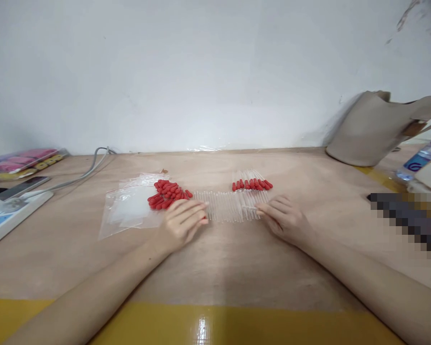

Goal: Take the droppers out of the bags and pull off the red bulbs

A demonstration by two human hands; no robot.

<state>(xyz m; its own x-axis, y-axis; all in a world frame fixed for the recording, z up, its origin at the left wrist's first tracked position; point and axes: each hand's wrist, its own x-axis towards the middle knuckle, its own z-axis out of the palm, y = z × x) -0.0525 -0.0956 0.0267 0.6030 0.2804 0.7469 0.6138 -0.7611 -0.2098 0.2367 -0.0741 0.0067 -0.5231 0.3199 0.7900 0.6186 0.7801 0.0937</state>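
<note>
Thin clear tubes (222,206), apparently glass dropper tubes, lie side by side in a row between my hands. My left hand (185,223) is closed at the left end of the row, and a bit of red, likely a rubber bulb (204,220), shows at its fingertips. My right hand (285,218) pinches a clear tube (249,207) that points left over the row. A heap of red rubber bulbs (168,190) lies just beyond my left hand. Behind the row, several tubes fitted with red bulbs (253,184) lie with the bulb ends toward me.
Clear plastic bags (129,206) lie under and left of the heap. A white power strip (17,215) with a grey cable and a phone (25,187) are at the left. A beige bag (366,129) and a water bottle (422,155) stand at the right.
</note>
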